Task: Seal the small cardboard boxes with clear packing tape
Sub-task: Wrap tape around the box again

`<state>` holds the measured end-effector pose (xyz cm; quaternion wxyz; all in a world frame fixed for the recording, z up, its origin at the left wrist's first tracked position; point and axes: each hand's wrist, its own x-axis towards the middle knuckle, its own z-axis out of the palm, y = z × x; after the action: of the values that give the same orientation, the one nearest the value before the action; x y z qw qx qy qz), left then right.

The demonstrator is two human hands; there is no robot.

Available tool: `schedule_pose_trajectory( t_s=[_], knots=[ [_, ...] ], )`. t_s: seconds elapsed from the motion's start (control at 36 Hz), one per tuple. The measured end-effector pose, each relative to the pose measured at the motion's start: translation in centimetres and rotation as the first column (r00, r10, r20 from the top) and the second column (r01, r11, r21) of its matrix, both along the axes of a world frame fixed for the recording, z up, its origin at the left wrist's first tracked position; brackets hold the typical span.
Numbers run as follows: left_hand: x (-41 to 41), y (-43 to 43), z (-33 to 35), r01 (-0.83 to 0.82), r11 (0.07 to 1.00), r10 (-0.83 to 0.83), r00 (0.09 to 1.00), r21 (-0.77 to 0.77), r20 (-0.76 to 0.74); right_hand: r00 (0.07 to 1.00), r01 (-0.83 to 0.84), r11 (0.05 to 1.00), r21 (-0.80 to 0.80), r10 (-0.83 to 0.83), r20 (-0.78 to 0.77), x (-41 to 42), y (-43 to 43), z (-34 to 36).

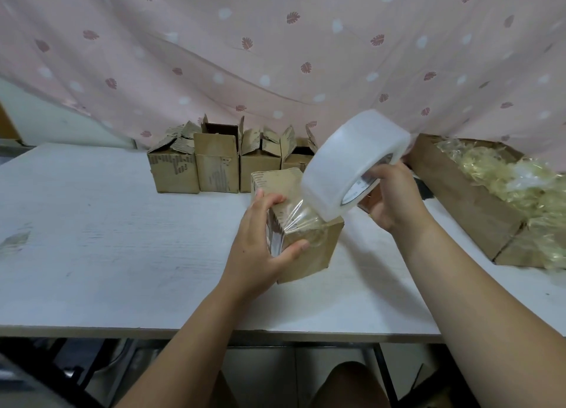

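Head view, one box in work. The left hand grips a small cardboard box lying on the white surface near its front edge, with the fingers over the top and the thumb curled against the near face. The right hand holds the roll of clear packing tape raised above and just right of this box, fingers curled into the core. A strip of tape runs from the roll down to the box's upper edge; it looks wrinkled and is stuck over the end under the left hand. It is not yet cut from the roll. Judgement: this box is mid-seal, with the end closure taped and the strip needing to be smoothed and severed. Whether its other end is sealed cannot be seen. Behind it, a row of four small boxes stands along the back of the surface, flaps up or ragged, apparently unsealed. No finished boxes can be made out. A large carton of pale shredded filling sits to the right. Estimate: early in the batch, with most of the work left.
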<state>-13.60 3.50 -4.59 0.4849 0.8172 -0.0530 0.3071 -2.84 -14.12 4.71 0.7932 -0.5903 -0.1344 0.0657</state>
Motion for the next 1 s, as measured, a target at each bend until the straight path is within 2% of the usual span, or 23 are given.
schedule_pose_trajectory(
  t_s=[0.14, 0.5, 0.69, 0.81, 1.0],
  knots=[
    [0.1, -0.2, -0.1, -0.017, 1.000, 0.016, 1.000, -0.009, -0.017, 0.997, 0.078, 0.997, -0.007, -0.078, -0.029, 0.7, -1.5, -0.6],
    [0.0, -0.2, -0.2, -0.016, 1.000, 0.016, 0.999, -0.003, -0.038, 0.990, 0.137, 0.990, 0.037, -0.135, -0.038, 0.4, -2.2, -0.8],
    [0.0, -0.4, -0.2, -0.013, 0.999, 0.013, 1.000, 0.030, 0.000, 0.973, 0.215, 0.976, -0.037, -0.211, 0.092, -0.2, -2.7, -0.2],
    [0.1, -0.4, -0.1, -0.041, 0.989, 0.034, 0.998, 0.144, 0.055, 0.970, 0.228, 0.973, -0.041, -0.223, 0.099, -0.1, -2.9, 0.1],
    [0.1, -0.3, 0.0, -0.024, 0.993, 0.018, 0.998, 0.116, 0.058, 0.946, 0.323, 0.941, -0.099, -0.318, 0.061, 1.1, -4.7, -1.6]
  ],
)
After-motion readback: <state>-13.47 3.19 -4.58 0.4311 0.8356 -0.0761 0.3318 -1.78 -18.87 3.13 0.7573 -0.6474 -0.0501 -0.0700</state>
